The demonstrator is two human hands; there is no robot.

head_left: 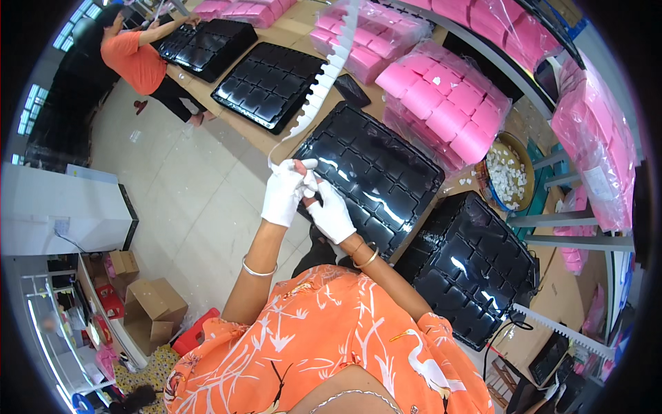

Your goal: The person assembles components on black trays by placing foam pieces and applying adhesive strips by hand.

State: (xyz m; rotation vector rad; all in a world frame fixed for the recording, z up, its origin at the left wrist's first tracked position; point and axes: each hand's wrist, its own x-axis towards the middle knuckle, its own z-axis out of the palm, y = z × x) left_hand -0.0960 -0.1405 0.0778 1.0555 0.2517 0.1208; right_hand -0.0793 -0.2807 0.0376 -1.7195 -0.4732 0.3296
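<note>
Left hand (280, 196) seems clamped on the strip (334, 67), where a hard tug could tear its thin end; what the right hand (331, 214) holds is unclear.

You have a co-worker (138, 61) at the far left edge of the table (295, 31), an open cardboard box (164, 298) to your left

You get a bright, fairly even view, with pale light at the windows (32, 110) along the left edge. White glare streaks the glossy black trays (372, 176), and smaller glints catch the clear plastic wrapping (596, 159) at right. The white toothed strip (329, 72) shows little surface detail. Straight edges bow near your fisheye's rim, which falls to black.
</note>
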